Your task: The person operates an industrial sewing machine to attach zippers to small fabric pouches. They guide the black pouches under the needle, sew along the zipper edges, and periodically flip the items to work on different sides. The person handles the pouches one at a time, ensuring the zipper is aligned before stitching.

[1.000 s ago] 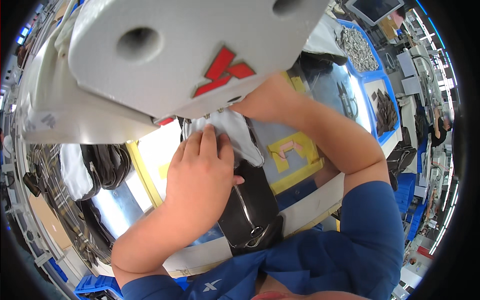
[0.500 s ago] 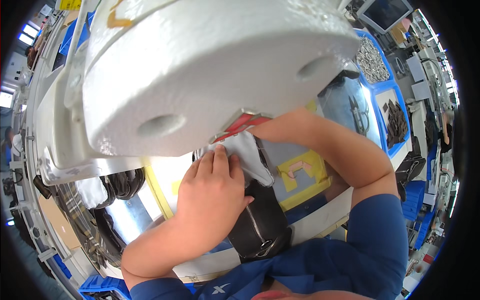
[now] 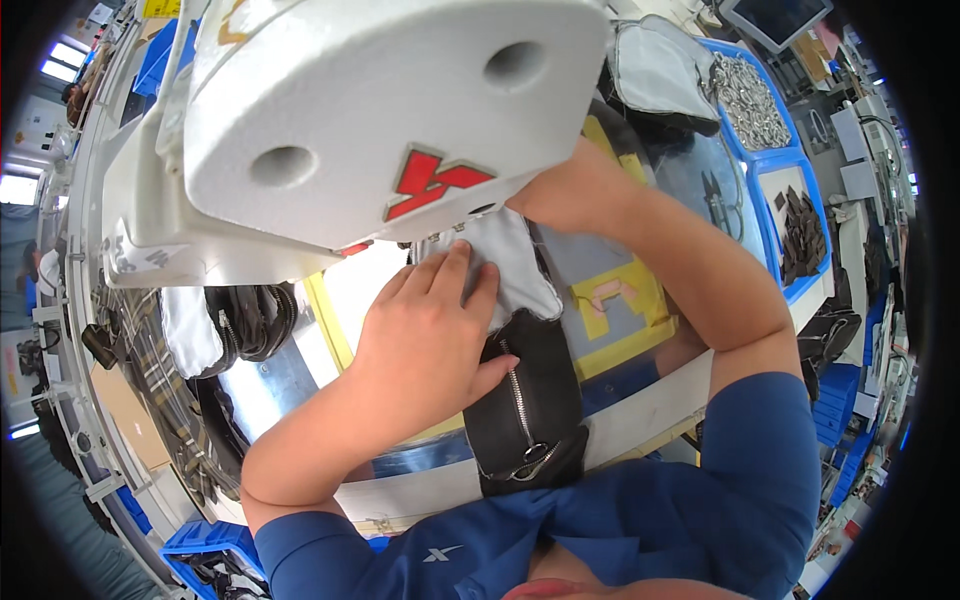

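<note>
Here you are, left hand (image 3: 425, 325) palm down, fingers extended and slightly parted, pressing the pale grey lining (image 3: 512, 270) rather than gripping it, right at the foot of the white sewing-machine head (image 3: 330, 110). Your right hand (image 3: 575, 195) tucks against the head's near edge, its fingertips hidden, so I can't tell what it holds or how far it's curled. The lining lies over the upper end of the black zippered panel (image 3: 548, 385), which runs down toward you and over the edge of the counter (image 3: 420, 497). Watch those left fingertips: they're close under the head, and a slip forward could pinch them. Uneven pressure could pucker the lining; the panel's overhanging end could drag it askew, and the ring pull (image 3: 536, 452) might snag on your shirt (image 3: 640, 520).
</note>
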Action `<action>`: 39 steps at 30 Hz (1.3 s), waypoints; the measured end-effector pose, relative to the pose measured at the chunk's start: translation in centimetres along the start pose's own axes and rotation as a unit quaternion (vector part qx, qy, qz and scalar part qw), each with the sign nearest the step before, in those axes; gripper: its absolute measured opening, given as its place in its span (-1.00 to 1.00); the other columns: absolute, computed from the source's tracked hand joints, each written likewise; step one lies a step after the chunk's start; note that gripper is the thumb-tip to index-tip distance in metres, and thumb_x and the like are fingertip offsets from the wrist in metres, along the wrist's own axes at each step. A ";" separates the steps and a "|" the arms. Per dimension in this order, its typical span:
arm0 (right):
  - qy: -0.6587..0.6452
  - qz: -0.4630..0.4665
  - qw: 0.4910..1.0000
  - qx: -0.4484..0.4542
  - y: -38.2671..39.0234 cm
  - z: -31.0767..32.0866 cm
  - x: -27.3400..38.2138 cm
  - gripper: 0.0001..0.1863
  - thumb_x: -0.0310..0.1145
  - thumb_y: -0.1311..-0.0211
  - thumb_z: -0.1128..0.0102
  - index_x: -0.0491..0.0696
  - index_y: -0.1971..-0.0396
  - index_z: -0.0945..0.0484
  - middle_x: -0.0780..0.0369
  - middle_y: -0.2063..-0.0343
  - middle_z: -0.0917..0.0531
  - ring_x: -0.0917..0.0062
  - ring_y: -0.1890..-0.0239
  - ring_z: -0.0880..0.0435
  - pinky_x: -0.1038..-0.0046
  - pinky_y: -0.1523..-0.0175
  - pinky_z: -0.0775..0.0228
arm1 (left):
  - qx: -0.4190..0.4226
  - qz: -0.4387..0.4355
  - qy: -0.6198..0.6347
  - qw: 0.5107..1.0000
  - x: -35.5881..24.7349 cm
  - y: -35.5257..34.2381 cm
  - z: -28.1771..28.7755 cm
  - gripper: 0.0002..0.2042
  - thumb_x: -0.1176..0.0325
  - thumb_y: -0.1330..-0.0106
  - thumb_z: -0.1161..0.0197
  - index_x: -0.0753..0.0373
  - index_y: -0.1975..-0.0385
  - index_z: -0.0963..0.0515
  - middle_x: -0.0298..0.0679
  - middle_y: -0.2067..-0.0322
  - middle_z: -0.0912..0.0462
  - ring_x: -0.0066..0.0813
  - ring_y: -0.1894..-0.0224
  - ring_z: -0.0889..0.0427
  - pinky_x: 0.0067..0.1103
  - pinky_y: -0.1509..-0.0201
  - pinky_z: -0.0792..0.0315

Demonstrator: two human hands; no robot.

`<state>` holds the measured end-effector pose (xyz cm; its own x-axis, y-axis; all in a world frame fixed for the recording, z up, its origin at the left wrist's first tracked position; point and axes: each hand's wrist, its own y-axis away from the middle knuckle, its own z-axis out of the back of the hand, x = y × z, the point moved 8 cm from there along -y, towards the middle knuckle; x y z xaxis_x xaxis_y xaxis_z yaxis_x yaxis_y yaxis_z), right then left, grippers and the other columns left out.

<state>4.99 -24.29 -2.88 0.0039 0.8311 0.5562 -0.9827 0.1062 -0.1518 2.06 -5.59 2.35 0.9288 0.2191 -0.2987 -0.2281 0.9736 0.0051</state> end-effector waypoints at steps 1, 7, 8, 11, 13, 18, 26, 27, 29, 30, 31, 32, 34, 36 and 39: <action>-0.004 -0.006 1.000 0.005 0.0 0.2 -0.1 -0.75 -0.32 -0.11 -0.24 -0.20 0.41 -0.75 -0.06 0.40 -0.76 -0.04 0.26 -0.77 0.04 0.06 -0.62 | -0.006 -0.002 0.003 1.000 -0.1 0.0 -0.1 -0.21 -0.02 -0.03 -0.64 0.37 -0.21 -0.61 0.20 -0.27 -0.55 0.14 -0.26 -0.62 -0.19 -0.37 -0.52; 0.003 -0.008 1.000 0.003 0.3 0.6 -0.4 -0.76 -0.32 -0.08 -0.27 -0.19 0.43 -0.75 -0.06 0.43 -0.76 -0.03 0.28 -0.77 0.05 0.10 -0.62 | -0.031 -0.003 0.001 1.000 -0.4 -0.2 -0.5 -0.25 0.01 -0.09 -0.61 0.37 -0.22 -0.60 0.18 -0.25 -0.58 0.13 -0.28 -0.61 -0.17 -0.37 -0.50; 0.001 -0.006 1.000 0.001 0.4 0.6 -0.4 -0.76 -0.31 -0.09 -0.28 -0.19 0.43 -0.74 -0.05 0.43 -0.76 -0.03 0.28 -0.77 0.05 0.11 -0.61 | -0.035 -0.002 -0.002 0.999 -0.4 -0.1 -0.6 -0.27 0.02 -0.11 -0.60 0.37 -0.22 -0.60 0.17 -0.25 -0.58 0.13 -0.27 -0.61 -0.17 -0.36 -0.50; -0.036 -0.029 0.999 0.028 0.7 1.3 0.1 -0.75 -0.27 -0.11 -0.35 -0.19 0.40 -0.74 -0.02 0.42 -0.77 0.00 0.27 -0.78 0.07 0.11 -0.61 | -0.053 -0.004 0.004 0.999 -0.6 0.1 -0.5 -0.33 0.08 -0.14 -0.58 0.35 -0.20 -0.61 0.14 -0.22 -0.60 0.13 -0.27 -0.61 -0.17 -0.34 -0.50; -0.070 -0.065 0.993 0.068 1.1 1.8 0.4 -0.72 -0.23 -0.14 -0.40 -0.18 0.36 -0.73 0.01 0.39 -0.78 0.03 0.24 -0.78 0.10 0.10 -0.60 | -0.087 -0.017 -0.013 0.996 -1.4 0.6 0.5 -0.36 0.12 -0.13 -0.59 0.35 -0.18 -0.61 0.09 -0.19 -0.62 0.08 -0.23 -0.63 -0.19 -0.30 -0.51; -0.024 0.070 0.992 0.106 4.6 5.8 5.7 -0.61 -0.14 -0.19 -0.49 -0.17 0.23 -0.68 0.06 0.26 -0.74 0.05 0.19 -0.75 0.09 0.09 -0.57 | -0.201 -0.071 -0.011 0.977 -5.6 4.1 3.4 -0.44 0.14 -0.05 -0.65 0.34 0.00 -0.66 -0.13 0.12 -0.67 -0.16 0.14 -0.65 -0.32 0.07 -0.49; 0.158 0.123 0.969 0.147 12.7 3.7 10.3 -0.66 -0.18 -0.21 -0.48 -0.09 0.20 -0.60 0.18 0.24 -0.59 0.19 0.25 -0.74 0.21 0.23 -0.59 | -0.188 -0.007 0.120 0.975 -10.1 14.5 -3.9 -0.46 -0.14 -0.04 -0.66 0.23 0.32 -0.64 -0.20 0.38 -0.60 -0.20 0.33 -0.61 -0.35 0.23 -0.43; 0.185 0.124 0.966 0.130 13.4 3.5 9.7 -0.69 -0.20 -0.23 -0.46 -0.08 0.20 -0.59 0.18 0.25 -0.59 0.22 0.25 -0.74 0.23 0.24 -0.59 | -0.182 0.011 0.128 0.975 -10.5 15.1 -4.8 -0.43 -0.17 -0.01 -0.67 0.23 0.33 -0.63 -0.20 0.38 -0.59 -0.19 0.33 -0.60 -0.35 0.24 -0.42; 0.211 0.097 0.968 0.091 14.5 4.2 8.8 -0.73 -0.25 -0.24 -0.42 -0.07 0.18 -0.59 0.19 0.26 -0.59 0.24 0.27 -0.74 0.24 0.24 -0.60 | -0.155 0.070 0.136 0.976 -11.4 15.8 -6.6 -0.35 -0.22 0.06 -0.70 0.25 0.30 -0.61 -0.19 0.37 -0.58 -0.14 0.31 -0.58 -0.32 0.17 -0.41; 0.208 0.066 0.974 0.063 14.8 5.1 8.3 -0.74 -0.27 -0.24 -0.41 -0.06 0.18 -0.60 0.18 0.26 -0.59 0.23 0.28 -0.74 0.22 0.23 -0.60 | -0.143 0.091 0.132 0.977 -11.7 15.9 -7.2 -0.34 -0.22 0.07 -0.71 0.26 0.30 -0.60 -0.17 0.34 -0.58 -0.13 0.30 -0.58 -0.32 0.15 -0.40; 0.208 0.037 0.977 0.033 15.1 6.4 7.7 -0.76 -0.29 -0.24 -0.39 -0.06 0.17 -0.61 0.18 0.27 -0.59 0.22 0.28 -0.74 0.21 0.21 -0.60 | -0.132 0.110 0.128 0.977 -11.8 15.8 -7.7 -0.32 -0.23 0.09 -0.72 0.26 0.29 -0.59 -0.16 0.31 -0.58 -0.12 0.28 -0.57 -0.32 0.12 -0.39; 0.197 0.030 0.980 0.002 15.4 8.0 7.7 -0.75 -0.30 -0.24 -0.39 -0.06 0.15 -0.61 0.16 0.27 -0.60 0.22 0.28 -0.74 0.20 0.21 -0.60 | -0.121 0.127 0.126 0.976 -12.0 15.8 -8.0 -0.35 -0.18 0.08 -0.72 0.26 0.29 -0.59 -0.14 0.28 -0.58 -0.11 0.24 -0.57 -0.29 0.10 -0.40; 0.178 0.008 0.982 -0.067 16.4 12.0 7.1 -0.74 -0.31 -0.25 -0.38 -0.06 0.12 -0.62 0.13 0.26 -0.63 0.20 0.26 -0.75 0.18 0.20 -0.59 | -0.093 0.150 0.121 0.977 -12.2 15.6 -8.3 -0.39 -0.09 0.08 -0.74 0.25 0.28 -0.60 -0.12 0.21 -0.59 -0.08 0.16 -0.58 -0.25 0.05 -0.40; 0.127 -0.011 0.982 -0.138 17.6 17.2 6.4 -0.73 -0.32 -0.27 -0.38 -0.06 0.09 -0.60 0.08 0.24 -0.67 0.16 0.25 -0.74 0.19 0.19 -0.57 | -0.100 0.128 0.133 0.978 -12.1 16.2 -8.8 -0.44 0.03 0.09 -0.75 0.24 0.24 -0.59 -0.11 0.18 -0.57 -0.05 0.13 -0.57 -0.22 0.02 -0.40; 0.053 -0.139 0.969 -0.197 21.2 25.3 3.3 -0.74 -0.34 -0.35 -0.38 -0.10 0.06 -0.58 0.12 0.22 -0.75 0.33 0.28 -0.75 0.31 0.24 -0.54 | -0.111 0.085 0.160 0.977 -11.9 16.9 -10.0 -0.45 0.17 0.09 -0.74 0.23 0.17 -0.58 -0.11 0.12 -0.58 -0.04 0.03 -0.57 -0.21 -0.05 -0.37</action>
<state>-20.50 -33.11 16.45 0.2970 0.7899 0.5365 -0.7939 0.5164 -0.3210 -15.77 7.59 -3.52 0.7418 0.3104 -0.5945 -0.4613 0.8796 -0.1163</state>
